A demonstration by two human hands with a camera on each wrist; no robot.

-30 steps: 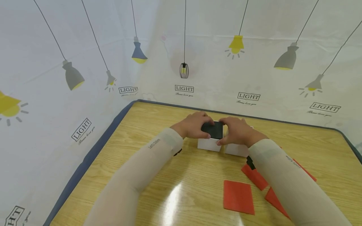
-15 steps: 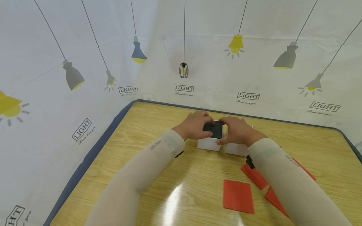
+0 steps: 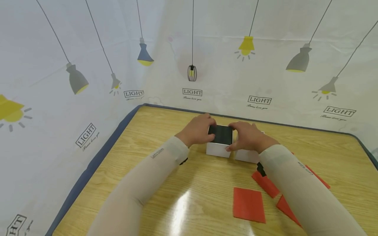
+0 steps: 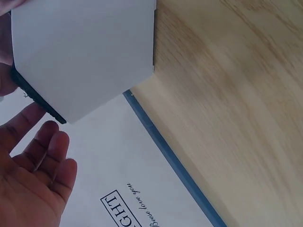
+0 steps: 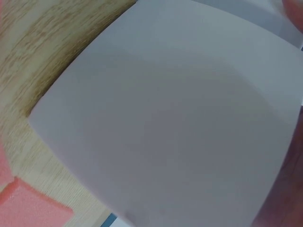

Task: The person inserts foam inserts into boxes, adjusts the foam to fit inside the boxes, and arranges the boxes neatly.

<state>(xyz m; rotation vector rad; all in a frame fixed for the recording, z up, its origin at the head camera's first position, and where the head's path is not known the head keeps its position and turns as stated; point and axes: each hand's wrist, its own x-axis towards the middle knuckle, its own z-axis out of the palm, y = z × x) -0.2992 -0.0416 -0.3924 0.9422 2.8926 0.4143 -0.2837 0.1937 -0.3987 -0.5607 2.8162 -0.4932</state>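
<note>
I count two hands [image 3: 198, 130], two boxes [image 3: 218, 150], one pad [image 3: 222, 135], and four red squares [image 3: 249, 205] (minimum).

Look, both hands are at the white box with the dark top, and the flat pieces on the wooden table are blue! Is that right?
No: the flat pieces on the wooden table are red, as the head view shows. The left hand and right hand are at the white box with the dark top.

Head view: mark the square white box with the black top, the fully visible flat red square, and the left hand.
Square white box with the black top [image 3: 222, 135]: head view, on its black top.
Flat red square [image 3: 249, 205]: head view, on its middle.
Left hand [image 3: 197, 130]: head view, back of the hand.
</note>
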